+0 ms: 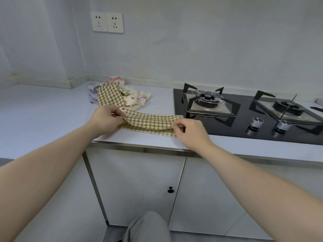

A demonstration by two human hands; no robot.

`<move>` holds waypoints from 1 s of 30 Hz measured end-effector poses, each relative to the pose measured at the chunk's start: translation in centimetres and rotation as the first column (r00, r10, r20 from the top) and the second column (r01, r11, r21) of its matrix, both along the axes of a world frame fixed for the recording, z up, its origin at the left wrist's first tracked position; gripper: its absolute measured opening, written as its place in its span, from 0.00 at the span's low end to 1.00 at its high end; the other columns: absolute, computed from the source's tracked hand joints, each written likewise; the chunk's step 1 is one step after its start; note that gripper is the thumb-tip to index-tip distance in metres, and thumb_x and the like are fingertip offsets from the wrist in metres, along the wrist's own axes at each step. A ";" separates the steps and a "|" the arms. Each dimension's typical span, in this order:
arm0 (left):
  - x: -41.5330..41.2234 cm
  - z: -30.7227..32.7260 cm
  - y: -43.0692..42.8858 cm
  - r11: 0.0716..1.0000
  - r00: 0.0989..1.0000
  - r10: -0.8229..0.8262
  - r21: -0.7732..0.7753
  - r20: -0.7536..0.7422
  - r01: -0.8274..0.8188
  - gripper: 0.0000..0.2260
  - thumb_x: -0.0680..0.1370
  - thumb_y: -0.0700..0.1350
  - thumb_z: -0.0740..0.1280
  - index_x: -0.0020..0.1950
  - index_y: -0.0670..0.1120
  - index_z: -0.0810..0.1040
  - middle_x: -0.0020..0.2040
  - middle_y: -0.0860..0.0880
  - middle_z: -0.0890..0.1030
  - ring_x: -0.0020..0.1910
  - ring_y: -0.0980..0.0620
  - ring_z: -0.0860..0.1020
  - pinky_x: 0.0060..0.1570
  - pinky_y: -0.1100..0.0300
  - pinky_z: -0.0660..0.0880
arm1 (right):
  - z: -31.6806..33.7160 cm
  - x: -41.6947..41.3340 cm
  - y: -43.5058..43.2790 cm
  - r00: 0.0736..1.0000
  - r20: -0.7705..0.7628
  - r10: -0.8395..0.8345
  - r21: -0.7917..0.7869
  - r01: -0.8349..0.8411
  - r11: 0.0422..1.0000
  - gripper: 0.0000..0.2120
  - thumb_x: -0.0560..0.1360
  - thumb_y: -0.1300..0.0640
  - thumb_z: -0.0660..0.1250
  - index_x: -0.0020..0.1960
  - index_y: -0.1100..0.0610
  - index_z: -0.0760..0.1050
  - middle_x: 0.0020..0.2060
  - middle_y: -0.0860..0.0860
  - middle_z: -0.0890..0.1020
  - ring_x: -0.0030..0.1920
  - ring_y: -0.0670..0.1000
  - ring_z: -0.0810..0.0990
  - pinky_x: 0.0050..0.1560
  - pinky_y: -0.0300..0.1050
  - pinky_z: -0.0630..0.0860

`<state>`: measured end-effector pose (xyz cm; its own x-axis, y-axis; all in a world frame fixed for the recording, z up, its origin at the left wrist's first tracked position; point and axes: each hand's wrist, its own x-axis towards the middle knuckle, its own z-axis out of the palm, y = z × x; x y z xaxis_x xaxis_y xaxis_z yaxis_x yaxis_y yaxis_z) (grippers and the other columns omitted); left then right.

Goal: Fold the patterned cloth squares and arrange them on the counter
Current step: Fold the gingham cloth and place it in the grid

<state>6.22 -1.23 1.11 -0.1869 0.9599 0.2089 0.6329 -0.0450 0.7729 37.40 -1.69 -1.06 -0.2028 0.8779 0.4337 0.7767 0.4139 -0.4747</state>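
- Grey trouser knee (148, 226) sits at the bottom of the view, in front of the white cabinet doors (136, 180), and both bare forearms reach up and over the counter (43, 109).
- Left hand (106, 117) has the left end of the green-and-cream checked cloth (150, 121), fingers curled in and pinching the fabric.
- Right hand (190, 130) is on the opposite end, thumb and fingertips nipped together on the edge of the cloth.
- That cloth lies as a long doubled band along the front of the counter, sagging a little between the two hands. Its right end reaches the near-left corner of the black gas hob (244, 119).
- Behind it, towards the wall, waits a loose pile of cloths (113, 95): another checked one on top, with spotted and floral pieces crumpled beneath.
- Handling call: this looks like light, thin, floppy fabric with no stiffness, so it should drape and crease wherever it is let go.
- Corners and short ends are the places to take hold, a pinch at each so the edges line up. Grabbed in the middle, it would likely just bunch.
- One watch-out: the burner grate is just beside the right end, so the next fold is best made away from the hob.
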 end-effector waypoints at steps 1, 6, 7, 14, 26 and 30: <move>0.0 -0.1 0.1 1.000 0.999 -0.002 0.007 -0.045 0.002 0.05 0.73 0.41 0.75 0.45 0.50 0.85 0.47 0.53 0.84 0.50 0.52 0.81 0.52 0.57 0.78 | -0.6 -0.1 -0.2 0.999 0.035 0.011 0.040 -0.013 0.999 0.07 0.78 0.54 0.67 0.51 0.52 0.84 0.48 0.47 0.86 0.48 0.51 0.82 0.51 0.48 0.79; -0.1 -0.9 0.2 0.997 0.976 -0.061 0.023 -0.211 0.068 0.07 0.75 0.38 0.71 0.44 0.51 0.81 0.50 0.53 0.84 0.51 0.52 0.80 0.48 0.65 0.71 | -1.9 -0.1 -0.3 0.985 0.167 0.032 0.177 -0.062 0.982 0.07 0.77 0.54 0.66 0.48 0.53 0.83 0.49 0.48 0.86 0.50 0.55 0.83 0.47 0.54 0.81; -0.2 -1.3 0.3 0.997 0.975 -0.058 0.031 -0.213 0.066 0.07 0.75 0.37 0.70 0.45 0.50 0.81 0.51 0.52 0.83 0.52 0.52 0.80 0.50 0.64 0.71 | -2.0 -0.1 -0.2 0.983 0.179 0.031 0.193 -0.066 0.979 0.07 0.77 0.54 0.67 0.48 0.53 0.83 0.50 0.48 0.86 0.51 0.55 0.83 0.47 0.54 0.82; -0.2 -2.0 0.5 0.997 0.977 -0.031 0.065 -0.210 0.046 0.08 0.75 0.35 0.66 0.46 0.49 0.80 0.52 0.54 0.82 0.54 0.54 0.76 0.56 0.63 0.69 | -2.5 0.0 0.2 0.981 0.185 0.055 0.254 -0.102 0.962 0.06 0.76 0.57 0.70 0.47 0.56 0.85 0.48 0.48 0.83 0.49 0.53 0.81 0.46 0.52 0.81; 0.7 -2.6 -0.2 0.980 0.877 0.087 0.201 -0.473 0.011 0.15 0.75 0.44 0.56 0.44 0.42 0.83 0.46 0.45 0.84 0.48 0.41 0.78 0.49 0.50 0.74 | -2.4 -0.2 0.1 0.948 0.295 -0.118 0.451 -0.029 0.892 0.15 0.75 0.44 0.65 0.39 0.50 0.84 0.48 0.46 0.83 0.54 0.54 0.78 0.58 0.55 0.67; 2.6 -2.4 -0.2 0.983 0.831 -0.044 0.125 -0.554 0.136 0.12 0.79 0.47 0.62 0.56 0.47 0.82 0.53 0.49 0.81 0.54 0.46 0.77 0.54 0.52 0.75 | -2.3 -0.2 0.0 0.934 0.355 -0.046 0.403 -0.108 0.909 0.16 0.77 0.43 0.61 0.45 0.48 0.85 0.55 0.44 0.83 0.62 0.51 0.76 0.61 0.53 0.62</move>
